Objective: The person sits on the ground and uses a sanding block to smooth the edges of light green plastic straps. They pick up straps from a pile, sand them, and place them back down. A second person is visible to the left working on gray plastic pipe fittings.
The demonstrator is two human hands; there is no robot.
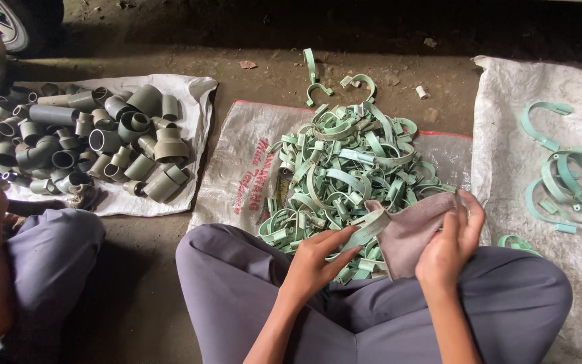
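Sitting cross-legged on the floor [136, 296], pile of green clamps [345, 168] heaped on a sack [237, 168] within reach. Right hand [449, 246] fingers clenched on a grey cloth [409, 232], wrapping it over 1 clamp strap [366, 229] pinched steady by left hand [314, 259].

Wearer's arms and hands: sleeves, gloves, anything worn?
Both the left hand and right hand are bare: no gloves, rings or watch visible. Forearms are uncovered, with no sleeves in frame. Below them, grey trousers cover the crossed legs.
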